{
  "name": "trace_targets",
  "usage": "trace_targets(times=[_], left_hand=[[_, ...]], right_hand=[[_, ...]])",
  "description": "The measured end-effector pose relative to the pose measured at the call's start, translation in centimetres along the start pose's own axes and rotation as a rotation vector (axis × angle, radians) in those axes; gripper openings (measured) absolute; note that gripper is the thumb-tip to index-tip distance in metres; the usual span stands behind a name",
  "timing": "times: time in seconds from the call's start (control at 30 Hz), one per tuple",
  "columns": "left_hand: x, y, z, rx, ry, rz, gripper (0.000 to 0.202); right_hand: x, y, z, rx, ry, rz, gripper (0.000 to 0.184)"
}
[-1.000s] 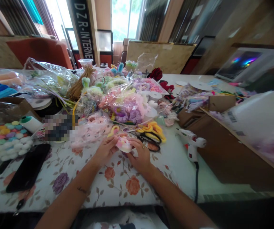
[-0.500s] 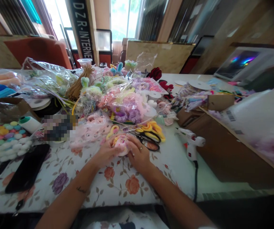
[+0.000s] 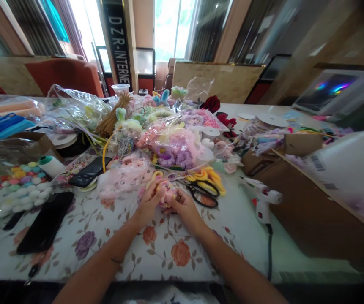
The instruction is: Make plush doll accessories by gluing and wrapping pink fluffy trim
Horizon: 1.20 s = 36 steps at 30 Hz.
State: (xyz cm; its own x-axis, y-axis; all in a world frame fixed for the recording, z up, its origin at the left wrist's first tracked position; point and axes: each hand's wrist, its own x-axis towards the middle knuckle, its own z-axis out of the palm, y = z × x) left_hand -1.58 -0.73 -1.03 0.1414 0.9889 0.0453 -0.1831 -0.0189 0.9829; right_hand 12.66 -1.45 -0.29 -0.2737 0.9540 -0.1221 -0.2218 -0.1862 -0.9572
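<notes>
1. The left hand (image 3: pixel 150 202) has its fingers closed round one side of a small pink-and-yellow doll-like piece (image 3: pixel 168 194), thumb against its front.
2. The right hand (image 3: pixel 184 206) grips the opposite side, fingers bent inward; some fingertips are hidden behind the piece.
3. The piece sits between both hands, above the flowered tablecloth (image 3: pixel 127 249); whether it touches the cloth cannot be told.
4. Just beyond the right hand lie black-handled scissors (image 3: pixel 203 192), next to yellow fuzzy strips (image 3: pixel 209 174).
5. Farther right, a white glue gun (image 3: pixel 261 197) rests near a cardboard box (image 3: pixel 318 215), its cord trailing toward the table edge.
6. Left of the hands, a clear bag of pink doll faces (image 3: pixel 124 175) lies near a dark phone (image 3: pixel 88 172).
7. A larger black phone (image 3: pixel 45 223) lies nearer the person, beside bagged pompoms (image 3: pixel 20 192).
</notes>
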Motion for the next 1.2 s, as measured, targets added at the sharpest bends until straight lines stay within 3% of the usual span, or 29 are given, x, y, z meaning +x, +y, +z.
trace_targets(times=[0.1,0.23,0.4,0.63,0.73,0.8,0.9,0.97,1.03,1.1,1.2], left_hand=[[0.1,0.6,-0.2,-0.023,0.014,0.079,0.04],[0.1,1.0,-0.3,0.103,-0.094,0.083,0.027],[0.2,0.9,0.0,0.124,-0.017,0.033,0.037],[0.0,0.1,0.3,0.278,0.035,0.177,0.036],[-0.2,-0.1,0.2,0.392,-0.057,0.115,0.028],[-0.2,0.2,0.0,0.435,-0.033,0.071,0.028],[0.2,0.7,-0.5,0.372,0.173,0.15,0.026],[0.3,0.9,-0.7,0.299,0.208,0.259,0.03],[0.3,0.9,-0.6,0.299,0.111,0.335,0.037],[0.2,0.7,-0.4,0.356,-0.028,0.343,0.03],[0.0,0.5,0.1,0.383,-0.102,0.307,0.027]], right_hand=[[-0.1,0.2,0.0,-0.046,-0.013,-0.02,0.03],[-0.2,0.5,0.1,-0.049,-0.057,-0.025,0.031],[-0.2,0.4,-0.1,0.053,0.003,0.005,0.033],[0.5,0.7,-0.9,0.201,0.229,-0.114,0.035],[0.7,0.3,-1.3,0.166,0.373,-0.207,0.034],[0.7,0.0,-1.5,0.095,0.405,-0.218,0.035],[0.3,0.0,-1.3,0.008,0.299,-0.181,0.037],[0.1,0.3,-1.2,-0.048,0.178,-0.157,0.036],[-0.1,0.6,-1.1,-0.128,0.047,-0.137,0.034],[-0.3,0.8,-1.1,-0.198,-0.034,-0.12,0.032],[-0.3,0.6,-1.2,-0.206,-0.038,-0.077,0.03]])
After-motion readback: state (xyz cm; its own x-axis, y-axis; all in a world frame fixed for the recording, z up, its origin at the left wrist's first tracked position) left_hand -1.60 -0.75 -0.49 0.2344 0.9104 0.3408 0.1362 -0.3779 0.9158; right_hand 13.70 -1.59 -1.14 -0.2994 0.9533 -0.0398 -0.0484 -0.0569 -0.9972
